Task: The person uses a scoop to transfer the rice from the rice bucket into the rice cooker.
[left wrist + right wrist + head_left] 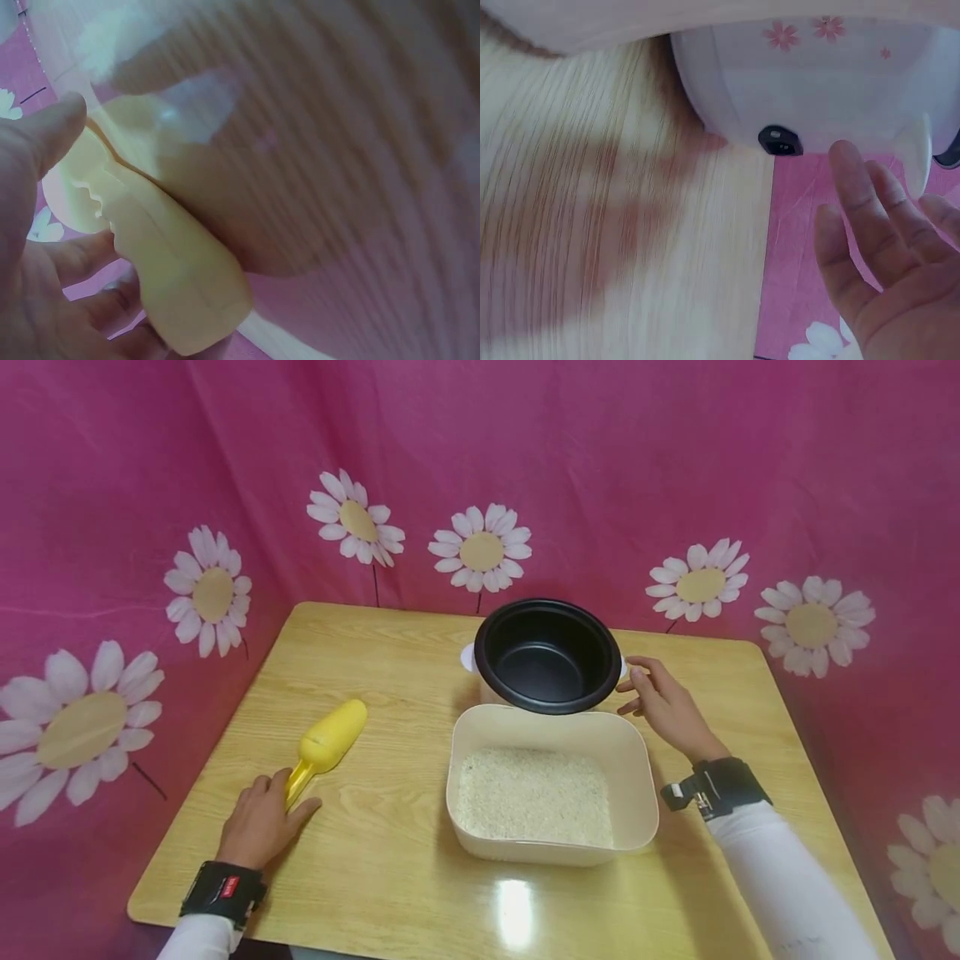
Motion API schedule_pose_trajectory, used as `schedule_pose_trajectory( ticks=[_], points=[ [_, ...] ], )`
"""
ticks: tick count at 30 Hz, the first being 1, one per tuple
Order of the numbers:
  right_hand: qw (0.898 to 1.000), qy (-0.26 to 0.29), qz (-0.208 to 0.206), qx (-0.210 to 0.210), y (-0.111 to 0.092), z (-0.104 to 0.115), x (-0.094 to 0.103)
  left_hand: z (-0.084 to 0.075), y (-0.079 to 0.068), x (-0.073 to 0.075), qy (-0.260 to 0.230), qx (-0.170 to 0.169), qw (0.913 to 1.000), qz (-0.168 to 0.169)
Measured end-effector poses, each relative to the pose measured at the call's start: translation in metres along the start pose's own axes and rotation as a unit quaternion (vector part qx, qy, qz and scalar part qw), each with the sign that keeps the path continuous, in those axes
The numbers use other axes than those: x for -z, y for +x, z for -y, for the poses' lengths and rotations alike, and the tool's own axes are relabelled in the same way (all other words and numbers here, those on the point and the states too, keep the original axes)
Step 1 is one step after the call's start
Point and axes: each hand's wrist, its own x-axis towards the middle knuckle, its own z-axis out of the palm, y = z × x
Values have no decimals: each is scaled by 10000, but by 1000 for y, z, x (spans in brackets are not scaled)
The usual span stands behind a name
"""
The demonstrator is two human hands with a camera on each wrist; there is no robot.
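A yellow scoop (pixel 330 739) lies on the table at the left. My left hand (pixel 258 822) is at its handle (pixel 184 262), thumb spread away from the fingers, which lie loosely alongside it. At the table's back stands an electric cooker with pink flowers on its white body (pixel 832 82) and a black inner pot (pixel 547 656), which looks bare inside. Beside its right-hand side handle (pixel 915 154) my right hand (pixel 671 710) has its fingers loosely extended, gripping nothing; whether they touch the cooker cannot be told. In front of the cooker, a cream tub (pixel 633 777) holds rice (pixel 536 797).
The wooden table (pixel 382 860) is bounded by a pink curtain (pixel 585 468) with daisies behind and on both sides. The tub stands close against the cooker's front. A dark socket (pixel 780 141) sits low on the cooker's body.
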Motion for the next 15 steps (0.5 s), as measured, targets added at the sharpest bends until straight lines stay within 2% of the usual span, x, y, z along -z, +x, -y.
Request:
schedule_pose_trajectory(
  ticks=[7, 15],
  points=[
    [9937, 983, -204, -502, 9, 2, -11, -2, 2, 1, 158, 1, 9999, 31],
    [9809, 1607, -761, -787, 24, 4, -24, -3, 4, 1, 162, 58, 9998, 86]
  ],
)
